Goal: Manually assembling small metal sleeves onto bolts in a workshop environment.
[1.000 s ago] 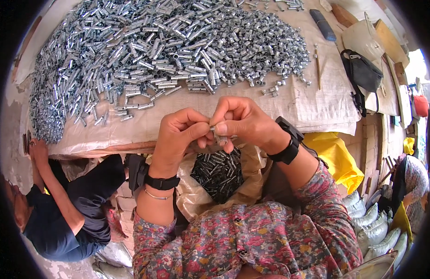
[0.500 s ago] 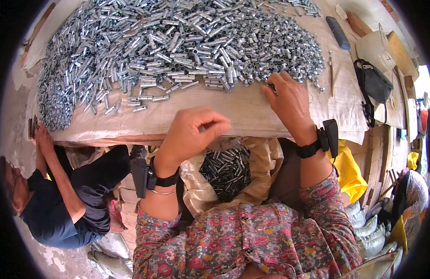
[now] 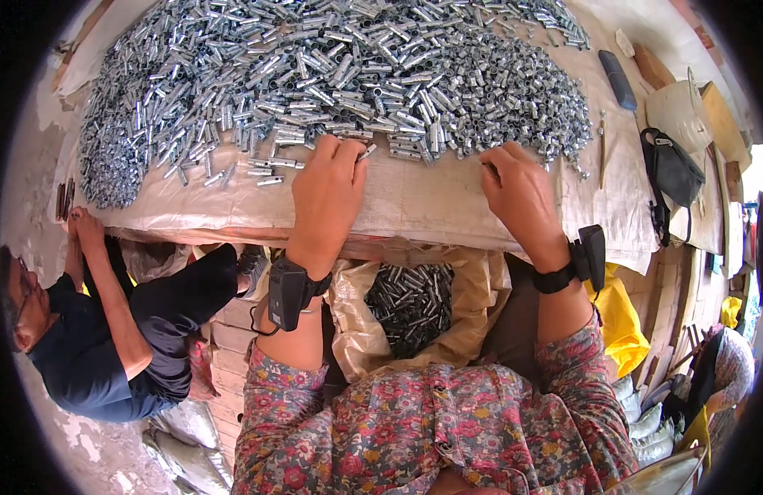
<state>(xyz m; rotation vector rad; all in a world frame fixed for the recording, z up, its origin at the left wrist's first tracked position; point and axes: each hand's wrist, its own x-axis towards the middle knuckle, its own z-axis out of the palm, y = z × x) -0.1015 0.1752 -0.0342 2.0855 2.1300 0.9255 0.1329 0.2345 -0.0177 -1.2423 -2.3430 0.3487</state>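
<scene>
A wide heap of shiny metal tubes (image 3: 340, 70) covers the cloth-topped table. My left hand (image 3: 328, 198) is at the heap's near edge with its fingers closed on a metal tube (image 3: 367, 152), whose end sticks out beside the fingertips. Short metal rings (image 3: 513, 91) lie piled on the right side. Just in front of them, my right hand (image 3: 522, 194) is closed in a pinch. What it holds, if anything, is mostly hidden behind the fingers. Between my legs, an open tan sack (image 3: 357, 322) contains many dark metal tubes (image 3: 410, 309).
A seated person (image 3: 93, 346) works at the table's left end, near small parts. To the right lie a dark case (image 3: 617, 80), a thin rod (image 3: 602, 148) and a black bag (image 3: 677, 169). Another person (image 3: 720, 371) and filled sacks (image 3: 649, 425) are at the lower right.
My left hand has gone from above the table's front edge forward to the heap and now grips a tube. My right hand stays by the rings, still pinched. The view has shifted slightly.
</scene>
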